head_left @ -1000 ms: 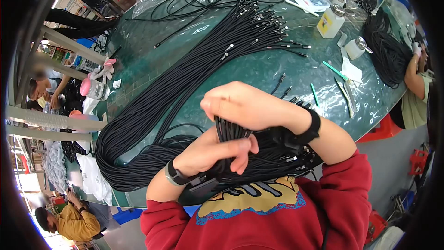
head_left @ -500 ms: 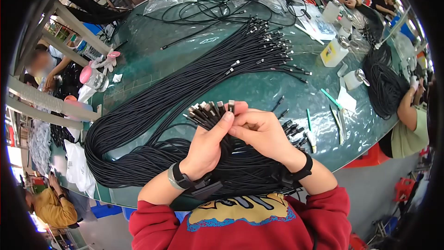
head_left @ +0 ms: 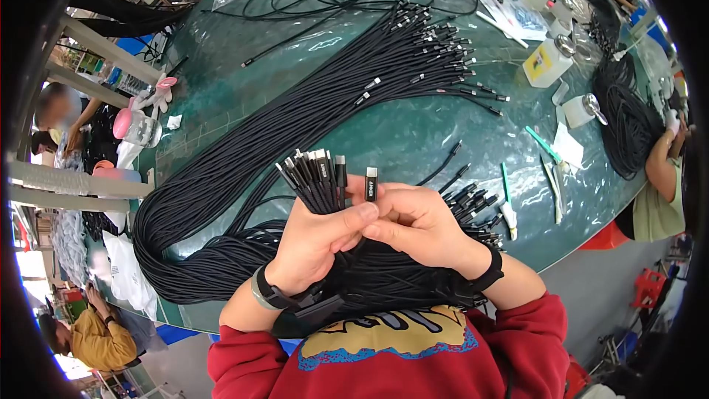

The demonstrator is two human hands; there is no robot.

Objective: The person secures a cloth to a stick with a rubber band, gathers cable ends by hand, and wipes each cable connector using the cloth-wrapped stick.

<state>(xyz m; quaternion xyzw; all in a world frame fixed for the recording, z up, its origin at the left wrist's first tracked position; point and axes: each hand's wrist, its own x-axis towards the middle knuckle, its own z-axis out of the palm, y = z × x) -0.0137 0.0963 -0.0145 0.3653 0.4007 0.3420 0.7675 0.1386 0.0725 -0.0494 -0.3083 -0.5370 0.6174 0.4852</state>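
Observation:
My left hand (head_left: 316, 240) is closed around a bunch of black braided USB cables (head_left: 314, 183), whose metal plug ends point upward and fan out. Between the fingertips of my right hand (head_left: 422, 227) stands a single black cable plug (head_left: 371, 186) with white lettering and a metal tip, slightly apart from the bunch. Both thumbs meet just below that plug. Under my wrists lies a thick heap of cables (head_left: 384, 281), with more plug ends (head_left: 473, 207) showing beyond my right hand.
A long looped cable bundle (head_left: 281, 118) crosses the green table (head_left: 413, 137). Toward the right are a bottle with a yellow label (head_left: 549, 61), a smaller bottle (head_left: 580, 111), green-handled brushes (head_left: 507, 185), and coiled cables (head_left: 628, 118). Co-workers sit at both sides.
The single plug now stands clear of the bunch, its lettering facing me. My left hand has tilted the bunch to the left and its thumb has slid lower. The view has shifted slightly.

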